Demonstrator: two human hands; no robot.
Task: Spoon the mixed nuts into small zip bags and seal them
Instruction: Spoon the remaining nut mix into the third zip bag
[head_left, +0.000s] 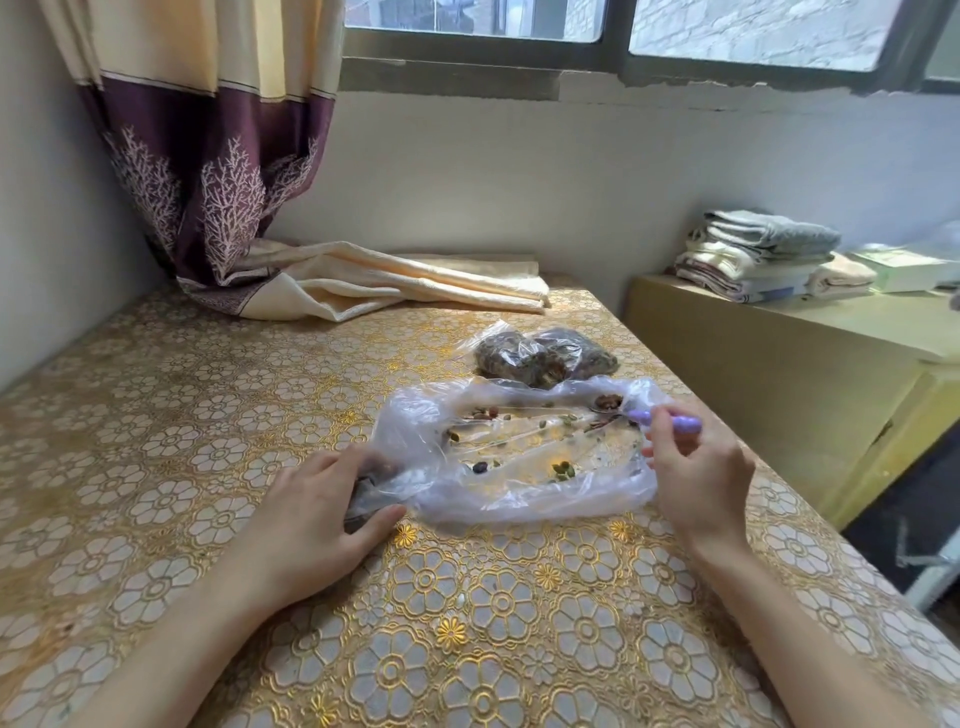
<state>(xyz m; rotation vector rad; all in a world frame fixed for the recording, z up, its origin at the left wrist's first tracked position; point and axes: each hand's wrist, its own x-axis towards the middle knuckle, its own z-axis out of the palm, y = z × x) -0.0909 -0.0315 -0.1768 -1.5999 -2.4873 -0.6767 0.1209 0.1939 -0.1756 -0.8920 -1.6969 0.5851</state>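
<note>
Your right hand (696, 467) pinches the purple handle of the spoon (670, 422), whose bowl points left into the big clear bag (519, 457) lying flat near the table's (208, 415) right edge. That bag is nearly spent: only scattered nuts (563, 470) remain, and the closest clump, a walnut piece (608, 401), sits just beside the spoon's tip at the bag's far right corner. Your left hand (322, 509) grips the bag's bunched left end, and something dark shows under its fingers, perhaps a small bag; you cannot tell. The bag's long axis runs left to right, so I judge a short sweep leftward will gather the rest. Two filled small bags (545, 356) lie just behind it.
</note>
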